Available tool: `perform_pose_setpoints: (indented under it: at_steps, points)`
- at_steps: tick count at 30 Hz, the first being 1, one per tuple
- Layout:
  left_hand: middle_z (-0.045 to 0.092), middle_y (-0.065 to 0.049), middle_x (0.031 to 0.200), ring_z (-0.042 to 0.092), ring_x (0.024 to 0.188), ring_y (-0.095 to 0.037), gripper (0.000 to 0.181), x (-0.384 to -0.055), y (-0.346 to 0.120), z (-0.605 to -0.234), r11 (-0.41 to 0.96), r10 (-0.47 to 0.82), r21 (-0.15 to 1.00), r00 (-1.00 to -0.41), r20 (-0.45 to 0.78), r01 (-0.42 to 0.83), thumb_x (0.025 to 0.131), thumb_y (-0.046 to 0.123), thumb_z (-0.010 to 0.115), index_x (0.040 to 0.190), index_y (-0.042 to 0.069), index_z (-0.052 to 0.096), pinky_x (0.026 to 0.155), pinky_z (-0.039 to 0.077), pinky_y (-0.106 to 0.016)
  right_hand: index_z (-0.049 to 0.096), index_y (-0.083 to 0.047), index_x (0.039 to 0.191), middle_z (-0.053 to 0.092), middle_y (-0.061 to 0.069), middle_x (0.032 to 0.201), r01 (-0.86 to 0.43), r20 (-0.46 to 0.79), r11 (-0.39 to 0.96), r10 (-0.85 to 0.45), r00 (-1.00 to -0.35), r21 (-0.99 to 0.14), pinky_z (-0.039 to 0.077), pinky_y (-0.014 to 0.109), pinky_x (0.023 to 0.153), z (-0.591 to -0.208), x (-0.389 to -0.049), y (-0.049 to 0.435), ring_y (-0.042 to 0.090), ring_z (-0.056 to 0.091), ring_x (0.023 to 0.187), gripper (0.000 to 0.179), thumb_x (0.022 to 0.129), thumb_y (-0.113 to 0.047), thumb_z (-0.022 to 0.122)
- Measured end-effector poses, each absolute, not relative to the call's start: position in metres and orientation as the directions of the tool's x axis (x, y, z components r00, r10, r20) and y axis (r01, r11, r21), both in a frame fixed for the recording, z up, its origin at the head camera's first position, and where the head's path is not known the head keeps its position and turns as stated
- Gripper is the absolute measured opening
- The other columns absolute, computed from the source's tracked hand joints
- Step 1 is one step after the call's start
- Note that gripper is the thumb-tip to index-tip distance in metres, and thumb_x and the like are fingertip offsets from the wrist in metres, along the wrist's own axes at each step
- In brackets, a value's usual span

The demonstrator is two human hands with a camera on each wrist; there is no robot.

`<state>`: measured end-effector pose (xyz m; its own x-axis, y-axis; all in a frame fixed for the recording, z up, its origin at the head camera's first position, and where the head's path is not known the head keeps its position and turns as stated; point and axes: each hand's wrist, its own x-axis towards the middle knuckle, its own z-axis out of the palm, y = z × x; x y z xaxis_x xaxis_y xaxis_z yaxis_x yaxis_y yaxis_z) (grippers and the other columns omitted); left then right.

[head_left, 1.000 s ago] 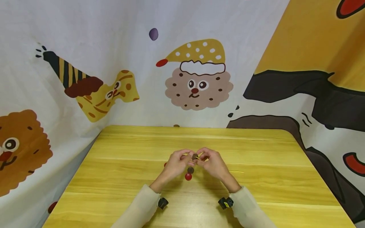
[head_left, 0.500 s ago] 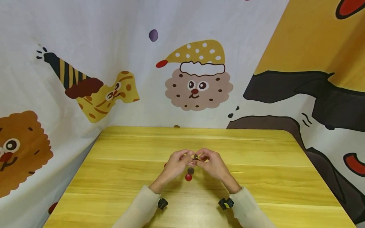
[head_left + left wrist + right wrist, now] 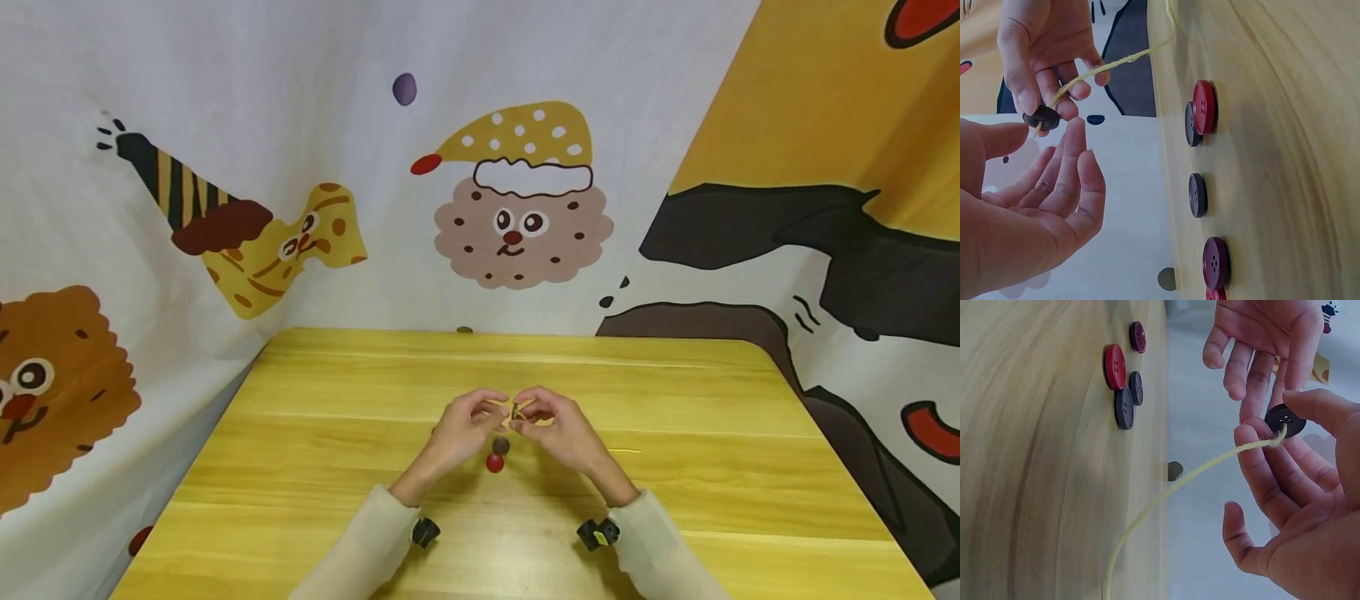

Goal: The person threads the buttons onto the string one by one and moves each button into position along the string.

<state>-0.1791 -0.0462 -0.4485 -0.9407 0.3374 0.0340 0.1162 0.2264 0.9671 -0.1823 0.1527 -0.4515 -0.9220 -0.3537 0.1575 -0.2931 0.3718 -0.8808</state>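
Observation:
My right hand point(image 3: 557, 429) pinches a dark round button point(image 3: 1277, 416) between thumb and fingers above the table. Pale yellow yarn point(image 3: 1166, 490) passes through one of its holes; a short tip point(image 3: 1038, 128) of it pokes out on the side facing my left hand point(image 3: 465, 425). That left hand is spread loosely beside the button, thumb and fingers apart, gripping nothing. Below the hands, a red button point(image 3: 1204, 107) overlaps a dark button point(image 3: 1192, 125) on the wood. Another dark button point(image 3: 1197, 195) and a maroon button point(image 3: 1215, 262) lie farther along.
A further red button point(image 3: 1215, 294) is cut off at the left wrist view's bottom edge. The yarn's far part point(image 3: 625, 450) lies on the wooden table point(image 3: 675, 500) right of my right hand. A cartoon-printed cloth point(image 3: 337, 100) hangs behind the table.
The held button has turned from showing its face to nearly edge-on in the head view. My left fingertips have drawn slightly away from it, leaving a small gap.

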Motion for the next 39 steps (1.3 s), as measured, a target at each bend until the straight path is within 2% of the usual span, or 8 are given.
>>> perform_pose_setpoints:
  at_steps: [4,9,12,19,26,35,39]
  points:
    - [0.07,-0.013,0.109,0.07,0.091,-0.037,0.027,-0.1788,-0.0467,-0.4486,0.261,0.341,0.956,-0.939,0.039,0.134,0.1,0.02,0.06,0.123,0.007,0.064,0.078,0.055,-0.051,0.064,-0.01,0.113,0.074,0.001,0.093,-0.297,0.159,0.367,-0.361,-0.919,-0.881,0.054,0.037,0.078,-0.4502,-0.1819,0.1521,0.019,0.067,0.089,0.024,0.09,-0.007,0.071]
    - [0.069,-0.011,0.106,0.07,0.086,-0.036,0.024,-0.179,-0.0484,-0.4507,0.299,0.338,0.939,-0.939,0.062,0.17,0.099,0.02,0.061,0.119,0.007,0.067,0.069,0.055,-0.035,0.064,-0.013,0.112,0.074,0.001,0.094,-0.291,0.151,0.358,-0.37,-0.917,-0.887,0.053,0.042,0.081,-0.4493,-0.1822,0.1515,0.02,0.068,0.091,0.024,0.09,-0.008,0.072]
    - [0.07,-0.007,0.104,0.069,0.084,-0.035,0.022,-0.1784,-0.0492,-0.4511,0.313,0.327,0.935,-0.943,0.062,0.169,0.098,0.019,0.063,0.117,0.009,0.068,0.067,0.053,-0.031,0.064,-0.012,0.112,0.074,0.002,0.095,-0.286,0.145,0.349,-0.378,-0.914,-0.892,0.052,0.043,0.081,-0.4495,-0.1823,0.151,0.021,0.068,0.092,0.023,0.09,-0.009,0.072]
    - [0.071,-0.002,0.097,0.066,0.081,-0.022,0.017,-0.1785,-0.0502,-0.452,0.354,0.309,0.915,-0.948,0.082,0.194,0.098,0.02,0.064,0.11,0.011,0.071,0.072,0.053,-0.031,0.065,-0.012,0.112,0.074,0.004,0.097,-0.28,0.134,0.369,-0.374,-0.918,-0.886,0.054,0.036,0.079,-0.4487,-0.1826,0.1507,0.021,0.067,0.093,0.024,0.09,-0.009,0.073]
    - [0.07,-0.005,0.094,0.068,0.082,-0.037,0.015,-0.1785,-0.0495,-0.4543,0.309,0.32,0.936,-0.945,0.065,0.169,0.098,0.017,0.063,0.107,0.007,0.07,0.062,0.052,-0.026,0.064,-0.01,0.113,0.074,0.007,0.098,-0.276,0.126,0.364,-0.385,-0.914,-0.889,0.054,0.038,0.079,-0.4467,-0.1803,0.1514,0.021,0.067,0.094,0.024,0.09,-0.01,0.072]
    - [0.07,-0.007,0.091,0.068,0.08,-0.038,0.012,-0.1802,-0.0488,-0.4551,0.287,0.318,0.946,-0.946,0.055,0.151,0.097,0.014,0.064,0.102,0.005,0.07,0.067,0.057,-0.042,0.063,-0.003,0.116,0.074,0.008,0.099,-0.283,0.129,0.358,-0.397,-0.909,-0.89,0.053,0.038,0.08,-0.4453,-0.1798,0.1516,0.022,0.067,0.095,0.028,0.09,-0.009,0.072]
    - [0.07,-0.006,0.089,0.068,0.079,-0.038,0.011,-0.1819,-0.0501,-0.4527,0.304,0.315,0.939,-0.947,0.059,0.16,0.097,0.012,0.064,0.102,0.006,0.071,0.063,0.056,-0.036,0.063,-0.003,0.116,0.074,0.005,0.099,-0.295,0.14,0.36,-0.399,-0.906,-0.885,0.054,0.038,0.08,-0.4435,-0.1818,0.1504,0.022,0.068,0.095,0.028,0.09,-0.008,0.072]
